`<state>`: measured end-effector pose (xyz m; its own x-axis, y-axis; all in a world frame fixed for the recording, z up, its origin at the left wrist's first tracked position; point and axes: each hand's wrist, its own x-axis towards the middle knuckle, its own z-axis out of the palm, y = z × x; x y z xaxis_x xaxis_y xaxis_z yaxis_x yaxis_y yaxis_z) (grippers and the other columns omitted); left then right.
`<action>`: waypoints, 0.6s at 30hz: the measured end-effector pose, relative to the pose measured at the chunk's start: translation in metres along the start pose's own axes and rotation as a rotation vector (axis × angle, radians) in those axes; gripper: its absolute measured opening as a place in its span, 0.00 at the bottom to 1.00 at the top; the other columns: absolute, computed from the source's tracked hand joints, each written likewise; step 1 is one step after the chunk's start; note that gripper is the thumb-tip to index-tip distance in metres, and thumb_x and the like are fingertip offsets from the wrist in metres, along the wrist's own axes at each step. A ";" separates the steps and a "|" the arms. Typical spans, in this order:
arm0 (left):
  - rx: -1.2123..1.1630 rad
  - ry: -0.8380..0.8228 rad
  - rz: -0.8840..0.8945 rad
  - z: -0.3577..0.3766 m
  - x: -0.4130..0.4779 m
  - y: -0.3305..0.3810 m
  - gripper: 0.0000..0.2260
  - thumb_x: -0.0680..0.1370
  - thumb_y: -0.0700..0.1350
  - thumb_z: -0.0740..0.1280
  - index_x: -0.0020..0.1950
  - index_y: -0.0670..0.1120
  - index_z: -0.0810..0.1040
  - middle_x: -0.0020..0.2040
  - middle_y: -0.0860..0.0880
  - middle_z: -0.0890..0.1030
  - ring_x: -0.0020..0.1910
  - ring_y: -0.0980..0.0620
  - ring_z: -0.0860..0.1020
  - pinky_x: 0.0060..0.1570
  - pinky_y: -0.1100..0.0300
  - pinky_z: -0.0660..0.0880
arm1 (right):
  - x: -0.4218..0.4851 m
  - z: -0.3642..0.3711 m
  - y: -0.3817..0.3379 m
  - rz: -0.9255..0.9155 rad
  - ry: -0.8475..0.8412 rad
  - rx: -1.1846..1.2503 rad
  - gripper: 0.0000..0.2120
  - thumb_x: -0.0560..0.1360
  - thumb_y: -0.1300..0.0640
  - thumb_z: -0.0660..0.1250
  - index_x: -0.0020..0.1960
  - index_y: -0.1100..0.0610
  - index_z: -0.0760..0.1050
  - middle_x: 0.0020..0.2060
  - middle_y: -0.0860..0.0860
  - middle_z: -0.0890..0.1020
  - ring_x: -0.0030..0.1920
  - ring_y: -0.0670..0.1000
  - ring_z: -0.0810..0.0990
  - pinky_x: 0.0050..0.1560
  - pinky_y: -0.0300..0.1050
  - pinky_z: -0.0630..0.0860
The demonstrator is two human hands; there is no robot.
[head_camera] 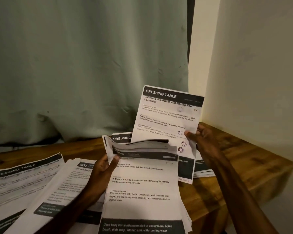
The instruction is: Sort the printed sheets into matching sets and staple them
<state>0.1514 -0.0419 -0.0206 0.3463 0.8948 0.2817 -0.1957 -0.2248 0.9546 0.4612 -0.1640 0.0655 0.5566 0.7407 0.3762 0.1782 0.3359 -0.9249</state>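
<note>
Wooden desk (243, 162) carries several paper piles. A "DRESSING TABLE" pile (20, 183) lies at the near left edge, with a "2652 Screen Cleaning" pile (64, 186) just beside it and overlapping it. A smaller pile (203, 171) sits toward the right edge, partly hidden behind the right forearm. Left hand (101, 171) comes in from lower left and is clamped on the held stack (142, 191) at its upper left edge, thumb on top, fingers underneath. The stack is above the desk's near middle, long axis running away from the person, black header at the far end. Its top page is the baby bottle cleaning text, and a few upper sheets curl forward over the header. Right hand (203, 141) pinches the lifted sheet (167, 114) at its right edge, thumb on the printed face. That sheet stands nearly upright behind the stack, heading "DRESSING TABLE" at top, leaning slightly right. Green curtain (74, 65) behind, pale wall (260, 65) at right.
</note>
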 end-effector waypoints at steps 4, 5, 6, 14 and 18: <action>-0.099 -0.056 -0.027 0.001 0.001 0.004 0.09 0.81 0.44 0.66 0.60 0.44 0.78 0.51 0.42 0.87 0.49 0.39 0.86 0.41 0.51 0.84 | 0.008 0.008 -0.011 -0.079 -0.038 -0.174 0.14 0.79 0.64 0.69 0.62 0.52 0.75 0.60 0.50 0.83 0.52 0.50 0.86 0.42 0.42 0.83; -0.115 -0.068 -0.025 0.001 0.000 0.004 0.13 0.79 0.49 0.69 0.61 0.43 0.78 0.52 0.42 0.86 0.51 0.38 0.85 0.43 0.50 0.85 | 0.009 0.012 -0.012 -0.076 -0.066 -0.197 0.15 0.79 0.64 0.68 0.64 0.54 0.75 0.60 0.50 0.83 0.50 0.48 0.85 0.40 0.39 0.83; -0.126 -0.074 -0.029 0.001 0.000 0.006 0.22 0.75 0.55 0.74 0.62 0.43 0.77 0.52 0.41 0.86 0.51 0.38 0.85 0.44 0.48 0.85 | 0.010 0.015 -0.011 -0.075 -0.090 -0.227 0.15 0.79 0.64 0.68 0.64 0.55 0.75 0.59 0.50 0.83 0.48 0.45 0.85 0.38 0.37 0.81; -0.240 0.033 -0.060 -0.001 0.004 0.010 0.14 0.81 0.44 0.66 0.65 0.44 0.77 0.57 0.40 0.85 0.54 0.37 0.84 0.57 0.35 0.78 | -0.007 0.030 -0.002 0.003 -0.298 -0.364 0.17 0.76 0.66 0.72 0.55 0.45 0.77 0.55 0.47 0.85 0.56 0.52 0.84 0.60 0.60 0.80; -0.204 0.105 -0.047 -0.001 0.006 0.009 0.11 0.82 0.44 0.66 0.64 0.45 0.78 0.55 0.43 0.86 0.52 0.39 0.85 0.55 0.35 0.79 | -0.025 0.038 0.005 0.130 -0.398 -0.302 0.15 0.76 0.64 0.71 0.59 0.50 0.80 0.51 0.45 0.87 0.52 0.48 0.86 0.55 0.50 0.83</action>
<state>0.1508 -0.0384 -0.0104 0.2645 0.9400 0.2156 -0.3664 -0.1089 0.9241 0.4172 -0.1583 0.0536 0.2483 0.9490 0.1943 0.3869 0.0868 -0.9180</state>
